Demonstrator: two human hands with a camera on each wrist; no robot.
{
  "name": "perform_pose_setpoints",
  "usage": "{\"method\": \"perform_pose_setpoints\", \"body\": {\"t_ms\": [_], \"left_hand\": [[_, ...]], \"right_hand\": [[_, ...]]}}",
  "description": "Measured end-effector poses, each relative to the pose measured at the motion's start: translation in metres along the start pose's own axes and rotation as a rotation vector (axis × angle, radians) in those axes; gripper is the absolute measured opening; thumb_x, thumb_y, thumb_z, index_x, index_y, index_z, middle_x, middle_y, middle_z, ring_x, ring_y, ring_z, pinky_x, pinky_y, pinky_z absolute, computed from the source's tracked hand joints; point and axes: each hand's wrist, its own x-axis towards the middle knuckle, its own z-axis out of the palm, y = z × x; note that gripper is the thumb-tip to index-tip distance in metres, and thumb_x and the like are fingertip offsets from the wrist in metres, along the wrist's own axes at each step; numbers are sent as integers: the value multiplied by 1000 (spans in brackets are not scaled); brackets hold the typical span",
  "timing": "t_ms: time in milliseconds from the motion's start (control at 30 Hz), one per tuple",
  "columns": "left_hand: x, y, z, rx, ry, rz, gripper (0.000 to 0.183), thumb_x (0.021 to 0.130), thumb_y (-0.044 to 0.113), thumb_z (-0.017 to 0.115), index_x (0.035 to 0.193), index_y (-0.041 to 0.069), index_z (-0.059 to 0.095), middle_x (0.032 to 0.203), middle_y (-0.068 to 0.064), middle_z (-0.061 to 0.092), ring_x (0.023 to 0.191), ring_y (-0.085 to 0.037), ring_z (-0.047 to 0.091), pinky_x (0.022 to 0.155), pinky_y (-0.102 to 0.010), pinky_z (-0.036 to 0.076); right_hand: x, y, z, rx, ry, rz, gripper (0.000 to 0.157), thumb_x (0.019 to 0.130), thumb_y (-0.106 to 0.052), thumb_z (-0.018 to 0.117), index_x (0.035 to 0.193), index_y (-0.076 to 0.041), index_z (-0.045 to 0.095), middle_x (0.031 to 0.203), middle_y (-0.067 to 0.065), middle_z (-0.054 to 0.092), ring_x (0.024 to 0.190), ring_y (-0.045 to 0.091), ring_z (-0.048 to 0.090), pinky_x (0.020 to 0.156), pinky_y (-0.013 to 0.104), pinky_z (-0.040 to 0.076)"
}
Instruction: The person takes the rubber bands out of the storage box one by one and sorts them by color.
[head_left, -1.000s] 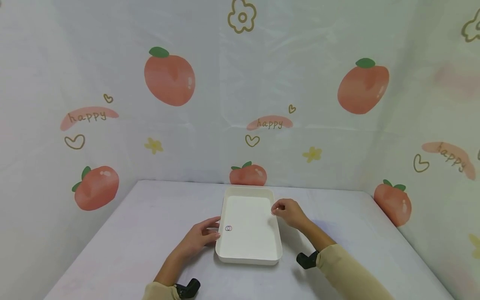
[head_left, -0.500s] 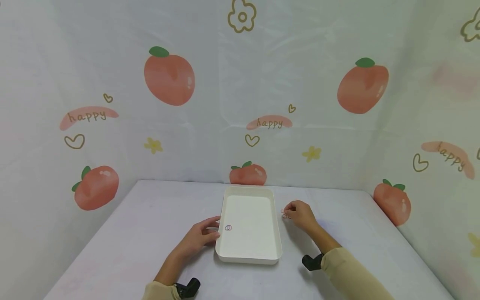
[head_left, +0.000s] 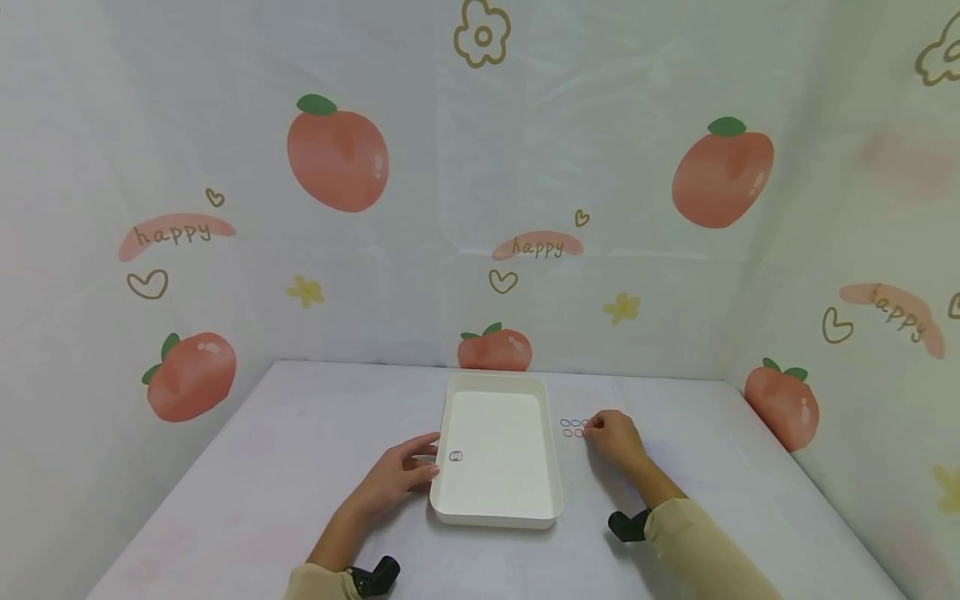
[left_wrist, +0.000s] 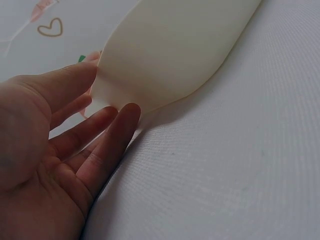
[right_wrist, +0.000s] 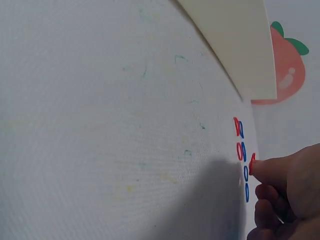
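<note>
A white tray (head_left: 497, 500) lies on the table, with a thin red ring (head_left: 461, 456) and a thin blue ring overlapping near its left wall. My left hand (head_left: 402, 468) rests its fairly straight fingers against the tray's left side, the fingertips at the rim and wall in the left wrist view. To the right of the tray, my right hand (head_left: 617, 437) pinches a small red ring (right_wrist: 252, 164) at the thumb tip. Beside these fingertips, two red rings (right_wrist: 239, 151) and several blue rings (right_wrist: 246, 173) lie in two rows on the cloth.
A white cloth covers the table (head_left: 262, 467). Around its back and sides hangs a pale curtain (head_left: 420, 167) printed with peaches, hearts and the word happy. Each wrist bears a black camera mount (head_left: 628, 527) at the cuff of a beige sleeve (head_left: 701, 546).
My right hand has moved right from the tray's right rim to the far end of the ring rows, uncovering several rings. The left hand and the rings in the tray stay put.
</note>
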Motion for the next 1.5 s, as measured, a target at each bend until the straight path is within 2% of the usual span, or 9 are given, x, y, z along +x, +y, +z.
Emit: {"method": "perform_pose_setpoints", "body": {"t_ms": [133, 267, 400, 767, 1133, 1267, 1500], "left_hand": [[0, 0, 0, 10, 2, 0, 60, 90, 12, 69, 143, 0, 44, 128, -22, 54, 106, -30, 62, 80, -39, 56], [0, 0, 0, 6, 2, 1, 59, 90, 11, 69, 143, 0, 44, 128, -22, 54, 106, -30, 62, 81, -39, 56], [0, 0, 0, -1, 0, 5, 59, 90, 11, 69, 143, -1, 44, 129, -23, 53, 106, -30, 62, 81, -38, 56], [-2, 2, 1, -14, 12, -7, 59, 90, 11, 69, 143, 1, 44, 129, -21, 53, 107, -31, 62, 81, -39, 56], [-2, 2, 1, 4, 11, -4, 59, 90, 13, 69, 143, 1, 45, 129, -21, 54, 108, -31, 62, 82, -39, 55], [-2, 1, 2, 7, 13, 0, 59, 90, 12, 69, 143, 1, 45, 129, -21, 53, 108, -32, 62, 82, -40, 56], [-2, 3, 1, 16, 18, -6, 59, 91, 12, 69, 143, 2, 45, 129, -21, 54, 106, -30, 63, 81, -40, 56]], "right_hand": [[2, 5, 2, -70, 8, 4, 7, 84, -4, 69, 77, -3, 67, 72, 3, 59, 69, 22, 52, 66, 37, 43], [4, 8, 4, -113, 6, 42, 8, 85, -6, 69, 78, -3, 67, 72, 3, 59, 69, 21, 51, 64, 36, 43], [5, 9, 5, -116, -5, 73, 8, 86, -6, 69, 79, -3, 67, 73, 3, 59, 69, 21, 52, 63, 36, 42], [7, 6, 6, -95, 4, 93, 9, 87, -6, 67, 79, -3, 66, 73, 4, 59, 71, 23, 52, 65, 36, 43], [8, 8, 7, -100, 36, 78, 9, 85, -6, 69, 76, -3, 66, 73, 4, 60, 71, 23, 53, 64, 38, 43], [10, 8, 6, -65, 42, 91, 8, 85, -7, 68, 78, -3, 67, 74, 5, 61, 72, 24, 54, 65, 37, 42], [17, -5, 0, 76, 32, 105, 11, 90, -8, 65, 90, 3, 68, 80, 8, 63, 76, 24, 55, 63, 33, 44]]}}
